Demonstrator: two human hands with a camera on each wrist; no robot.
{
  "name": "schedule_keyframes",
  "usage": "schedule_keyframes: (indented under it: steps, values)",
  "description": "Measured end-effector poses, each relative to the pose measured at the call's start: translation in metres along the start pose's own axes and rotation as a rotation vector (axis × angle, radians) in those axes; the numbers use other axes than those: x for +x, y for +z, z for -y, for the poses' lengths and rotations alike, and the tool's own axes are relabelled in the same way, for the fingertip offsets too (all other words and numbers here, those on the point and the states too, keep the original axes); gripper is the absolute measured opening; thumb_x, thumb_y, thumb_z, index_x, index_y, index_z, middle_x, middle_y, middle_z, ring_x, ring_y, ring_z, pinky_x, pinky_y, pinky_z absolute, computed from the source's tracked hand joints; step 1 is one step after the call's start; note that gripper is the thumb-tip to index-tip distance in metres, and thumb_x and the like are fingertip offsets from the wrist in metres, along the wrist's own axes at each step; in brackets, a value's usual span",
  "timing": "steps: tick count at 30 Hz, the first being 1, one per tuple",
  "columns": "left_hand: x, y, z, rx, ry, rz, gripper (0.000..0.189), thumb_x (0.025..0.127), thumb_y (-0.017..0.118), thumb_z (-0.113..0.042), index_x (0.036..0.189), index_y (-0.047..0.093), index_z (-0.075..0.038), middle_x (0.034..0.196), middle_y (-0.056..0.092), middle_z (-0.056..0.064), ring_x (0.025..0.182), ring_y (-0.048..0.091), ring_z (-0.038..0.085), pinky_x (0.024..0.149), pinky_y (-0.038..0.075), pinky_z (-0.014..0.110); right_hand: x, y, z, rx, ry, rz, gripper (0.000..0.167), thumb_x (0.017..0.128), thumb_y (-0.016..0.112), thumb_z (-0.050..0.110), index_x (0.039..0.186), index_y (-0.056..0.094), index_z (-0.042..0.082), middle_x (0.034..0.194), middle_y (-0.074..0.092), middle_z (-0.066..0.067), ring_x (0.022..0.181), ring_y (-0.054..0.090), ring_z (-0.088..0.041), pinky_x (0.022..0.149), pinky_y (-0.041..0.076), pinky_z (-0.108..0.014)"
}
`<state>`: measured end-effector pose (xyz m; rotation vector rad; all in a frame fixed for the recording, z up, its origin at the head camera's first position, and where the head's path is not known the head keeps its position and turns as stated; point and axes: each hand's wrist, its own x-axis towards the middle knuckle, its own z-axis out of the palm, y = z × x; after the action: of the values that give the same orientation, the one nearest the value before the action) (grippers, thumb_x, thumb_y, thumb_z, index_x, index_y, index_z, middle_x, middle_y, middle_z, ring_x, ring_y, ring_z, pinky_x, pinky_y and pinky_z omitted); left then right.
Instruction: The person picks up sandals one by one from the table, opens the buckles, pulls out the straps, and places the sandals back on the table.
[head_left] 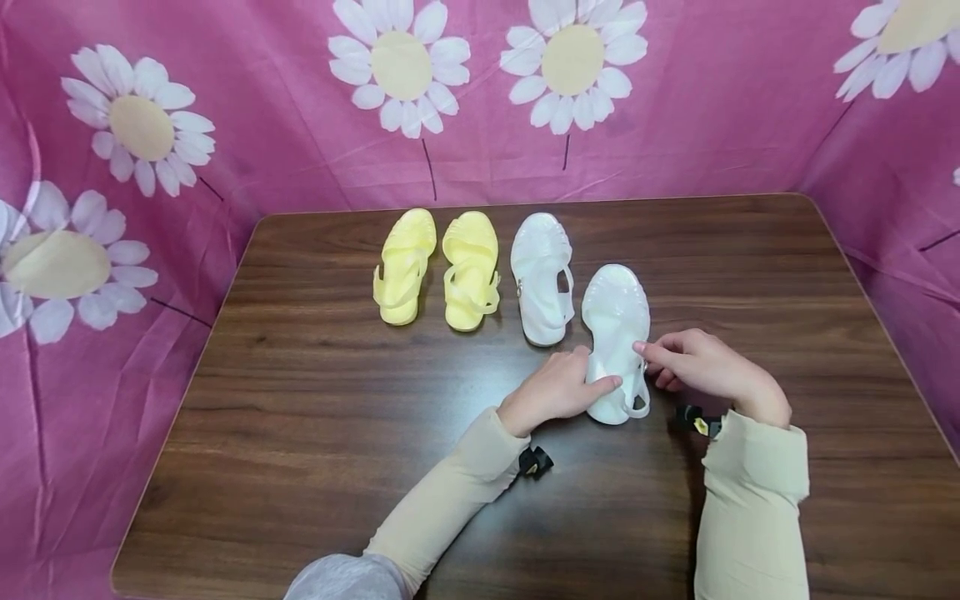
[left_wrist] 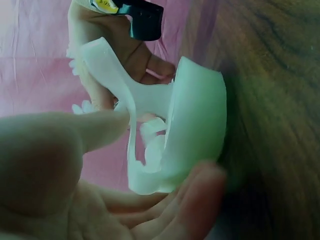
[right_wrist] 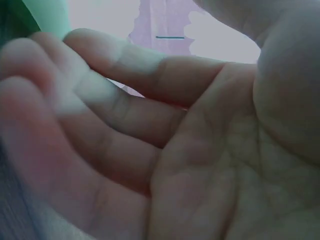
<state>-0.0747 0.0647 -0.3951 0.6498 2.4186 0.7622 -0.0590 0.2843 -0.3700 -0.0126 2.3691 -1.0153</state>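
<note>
A white sandal (head_left: 617, 304) lies on the table, toe pointing away, nearest to both hands. My left hand (head_left: 551, 387) holds its heel part from the left, thumb over the top. In the left wrist view, the thumb (left_wrist: 100, 130) lies against the heel strap (left_wrist: 112, 65) and the fingers reach along the sole's side. At the sandal's right edge, my right hand (head_left: 705, 362) pinches the side by the strap with thumb and forefinger. The right wrist view shows curled fingers (right_wrist: 125, 110); the pinched spot is hidden there.
Left of the held sandal stands another white sandal (head_left: 542, 275). Further left are two yellow sandals, one (head_left: 470, 271) beside the other (head_left: 405, 267). All rest on the brown wooden table (head_left: 300, 400). A pink flowered cloth (head_left: 262, 108) hangs behind and at the sides.
</note>
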Motion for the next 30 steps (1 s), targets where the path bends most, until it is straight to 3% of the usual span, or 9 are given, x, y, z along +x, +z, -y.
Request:
schedule_keyframes:
  steps: [6, 11, 14, 18, 24, 27, 30]
  values:
    - [0.0, -0.002, 0.001, -0.127, -0.063, 0.109, 0.049, 0.095, 0.054, -0.049, 0.117, 0.05, -0.005, 0.075, 0.059, 0.001, 0.047, 0.062, 0.012, 0.051, 0.048, 0.023, 0.003, 0.003, 0.0, 0.041, 0.009, 0.046, 0.052, 0.101, 0.044, 0.042, 0.11, 0.063, -0.005, 0.096, 0.07, -0.012, 0.081, 0.066, -0.017, 0.073, 0.058, -0.034]
    - [0.002, 0.0, 0.001, -0.223, -0.022, 0.09, 0.044, 0.095, 0.058, -0.04, 0.118, 0.05, -0.003, 0.086, 0.059, 0.004, 0.049, 0.064, 0.016, 0.052, 0.051, 0.024, 0.004, 0.004, 0.0, 0.069, 0.033, 0.047, 0.055, 0.1, 0.046, 0.044, 0.111, 0.061, -0.008, 0.097, 0.069, -0.013, 0.081, 0.067, -0.017, 0.073, 0.058, -0.033]
    - [0.003, 0.003, 0.0, -0.211, 0.011, 0.041, 0.05, 0.094, 0.059, -0.04, 0.126, 0.05, -0.005, 0.106, 0.06, 0.007, 0.077, 0.067, 0.012, 0.069, 0.054, 0.024, 0.005, 0.005, -0.001, 0.132, 0.042, 0.058, 0.055, 0.1, 0.046, 0.042, 0.112, 0.058, -0.011, 0.094, 0.07, -0.013, 0.079, 0.067, -0.016, 0.071, 0.058, -0.031]
    - [0.004, 0.009, -0.003, -0.201, 0.021, -0.007, 0.062, 0.092, 0.059, -0.044, 0.138, 0.044, -0.006, 0.128, 0.053, 0.007, 0.111, 0.047, 0.012, 0.091, 0.045, 0.024, 0.005, 0.006, -0.002, 0.183, 0.032, 0.061, 0.054, 0.101, 0.047, 0.039, 0.114, 0.056, -0.013, 0.095, 0.07, -0.014, 0.081, 0.067, -0.016, 0.071, 0.058, -0.03]
    - [0.005, 0.013, -0.006, -0.41, -0.056, -0.007, 0.073, 0.091, 0.06, -0.042, 0.146, 0.033, -0.003, 0.14, 0.043, 0.012, 0.123, 0.044, 0.017, 0.101, 0.041, 0.028, 0.007, 0.005, -0.005, 0.155, 0.001, 0.044, 0.057, 0.1, 0.048, 0.04, 0.122, 0.053, -0.013, 0.102, 0.068, -0.017, 0.084, 0.068, -0.018, 0.072, 0.058, -0.029]
    - [0.006, 0.013, -0.008, -0.513, -0.113, -0.018, 0.074, 0.091, 0.062, -0.041, 0.147, 0.032, -0.004, 0.143, 0.039, 0.014, 0.127, 0.043, 0.019, 0.105, 0.038, 0.029, 0.007, 0.004, -0.007, 0.17, 0.003, 0.048, 0.056, 0.1, 0.048, 0.04, 0.122, 0.053, -0.012, 0.097, 0.068, -0.015, 0.081, 0.068, -0.017, 0.071, 0.058, -0.029]
    - [0.007, 0.013, -0.01, -0.594, -0.124, -0.046, 0.07, 0.09, 0.063, -0.036, 0.146, 0.035, -0.004, 0.142, 0.04, 0.014, 0.128, 0.042, 0.02, 0.106, 0.037, 0.029, 0.006, 0.003, -0.007, 0.206, 0.007, 0.038, 0.055, 0.1, 0.048, 0.039, 0.122, 0.052, -0.012, 0.092, 0.067, -0.013, 0.078, 0.068, -0.015, 0.069, 0.058, -0.03]
